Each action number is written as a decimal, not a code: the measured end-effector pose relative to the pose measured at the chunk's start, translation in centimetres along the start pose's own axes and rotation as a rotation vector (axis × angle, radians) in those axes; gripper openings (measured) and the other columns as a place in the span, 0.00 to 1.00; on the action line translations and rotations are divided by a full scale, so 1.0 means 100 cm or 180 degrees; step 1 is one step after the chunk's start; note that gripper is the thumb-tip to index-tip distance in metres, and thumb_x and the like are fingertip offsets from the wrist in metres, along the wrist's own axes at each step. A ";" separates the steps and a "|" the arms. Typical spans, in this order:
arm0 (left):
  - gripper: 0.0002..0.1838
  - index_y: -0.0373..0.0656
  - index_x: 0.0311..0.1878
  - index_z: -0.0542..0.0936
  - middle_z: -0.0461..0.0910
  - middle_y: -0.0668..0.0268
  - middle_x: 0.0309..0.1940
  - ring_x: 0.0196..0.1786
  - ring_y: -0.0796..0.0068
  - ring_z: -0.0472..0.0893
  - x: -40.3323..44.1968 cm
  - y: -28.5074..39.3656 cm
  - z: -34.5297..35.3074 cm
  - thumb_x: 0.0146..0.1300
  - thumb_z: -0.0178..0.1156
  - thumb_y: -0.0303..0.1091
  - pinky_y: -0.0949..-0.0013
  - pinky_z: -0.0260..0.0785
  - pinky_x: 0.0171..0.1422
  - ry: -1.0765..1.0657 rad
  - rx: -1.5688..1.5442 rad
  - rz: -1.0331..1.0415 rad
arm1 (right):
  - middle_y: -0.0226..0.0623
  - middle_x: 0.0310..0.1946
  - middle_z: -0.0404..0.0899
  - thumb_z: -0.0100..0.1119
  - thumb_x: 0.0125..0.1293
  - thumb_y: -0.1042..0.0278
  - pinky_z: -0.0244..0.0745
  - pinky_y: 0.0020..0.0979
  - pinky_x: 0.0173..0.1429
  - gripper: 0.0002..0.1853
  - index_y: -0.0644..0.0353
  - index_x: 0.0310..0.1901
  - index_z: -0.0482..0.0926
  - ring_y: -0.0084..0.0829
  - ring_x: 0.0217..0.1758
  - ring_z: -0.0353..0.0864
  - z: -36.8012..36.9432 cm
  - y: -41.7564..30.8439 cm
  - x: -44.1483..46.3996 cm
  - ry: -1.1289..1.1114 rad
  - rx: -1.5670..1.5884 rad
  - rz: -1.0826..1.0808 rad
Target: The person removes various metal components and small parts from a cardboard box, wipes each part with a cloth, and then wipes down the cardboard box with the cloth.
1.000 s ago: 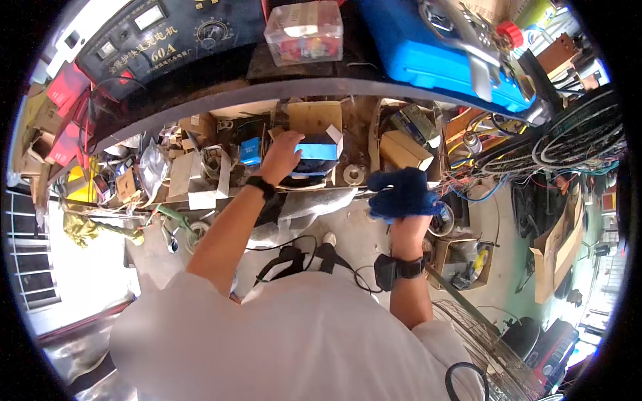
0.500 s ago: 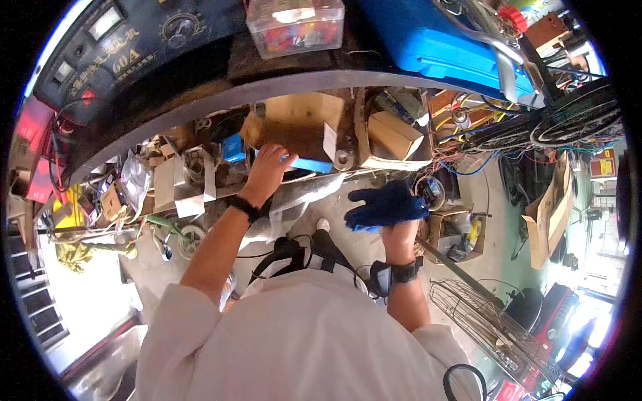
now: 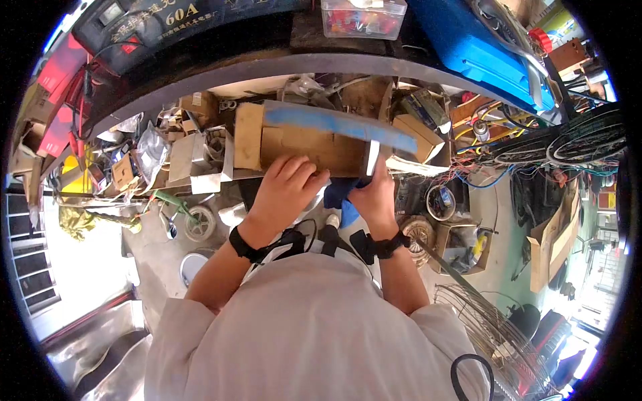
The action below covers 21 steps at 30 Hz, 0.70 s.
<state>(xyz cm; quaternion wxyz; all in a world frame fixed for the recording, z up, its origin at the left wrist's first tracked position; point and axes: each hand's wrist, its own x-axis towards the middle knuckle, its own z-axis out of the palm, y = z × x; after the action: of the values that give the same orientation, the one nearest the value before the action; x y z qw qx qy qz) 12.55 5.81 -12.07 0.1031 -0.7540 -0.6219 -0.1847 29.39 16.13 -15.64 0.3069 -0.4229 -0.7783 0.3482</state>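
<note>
An opened cardboard box [image 3: 301, 144] with a blue outer side is tilted at the shelf edge, its brown inside showing. My left hand [image 3: 287, 190] has its fingers curled over the box's near edge. At the box's right end, my right hand [image 3: 376, 200] grips its corner. A dark blue cloth glove [image 3: 341, 194] hangs between my hands, beside the right one; which fingers hold it is partly hidden.
A long dark shelf edge [image 3: 267, 67] curves above the box. On it are a clear plastic box [image 3: 363, 20] and a blue case [image 3: 475, 57]. Coiled cables [image 3: 575, 140] hang at the right. A wheel [image 3: 199, 224] stands on the floor.
The box has been lifted and tilted, blue side up. My right hand has moved left to its end, and the glove now hangs lower between my hands.
</note>
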 end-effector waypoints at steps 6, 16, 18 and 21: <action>0.18 0.50 0.47 0.80 0.72 0.67 0.38 0.49 0.68 0.73 0.000 0.003 -0.030 0.50 0.55 0.31 0.59 0.64 0.55 0.0175 0.0117 -0.0169 | 0.56 0.49 0.75 0.61 0.49 0.74 0.71 0.33 0.54 0.36 0.69 0.63 0.62 0.42 0.51 0.78 -0.008 0.020 -0.006 -0.0304 0.1283 -0.0225; 0.18 0.45 0.49 0.79 0.73 0.69 0.37 0.50 0.71 0.72 0.000 0.027 -0.048 0.52 0.55 0.32 0.62 0.61 0.59 0.0127 0.0277 -0.0107 | 0.50 0.31 0.79 0.48 0.51 0.80 0.73 0.28 0.41 0.26 0.70 0.57 0.67 0.29 0.33 0.79 -0.011 -0.027 -0.013 0.0238 0.0384 -0.0192; 0.18 0.45 0.49 0.79 0.73 0.70 0.37 0.50 0.72 0.72 0.002 0.032 -0.053 0.53 0.55 0.32 0.62 0.61 0.59 -0.0057 0.0349 -0.0100 | 0.53 0.31 0.78 0.49 0.52 0.80 0.74 0.34 0.39 0.22 0.67 0.52 0.69 0.48 0.35 0.78 -0.010 -0.022 -0.015 0.0263 0.0363 0.0000; 0.17 0.46 0.48 0.79 0.74 0.70 0.38 0.50 0.72 0.71 0.002 0.042 -0.050 0.53 0.56 0.32 0.63 0.61 0.58 -0.0081 0.0552 0.0021 | 0.55 0.30 0.77 0.50 0.53 0.80 0.74 0.36 0.37 0.16 0.66 0.46 0.71 0.55 0.35 0.79 -0.013 -0.002 -0.013 0.0349 0.0279 -0.0121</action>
<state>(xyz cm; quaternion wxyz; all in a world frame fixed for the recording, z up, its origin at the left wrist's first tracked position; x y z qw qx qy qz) 15.97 3.21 -7.08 0.1607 -0.7465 -0.6344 -0.1202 30.89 15.32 -14.95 0.3738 -0.4126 -0.7523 0.3523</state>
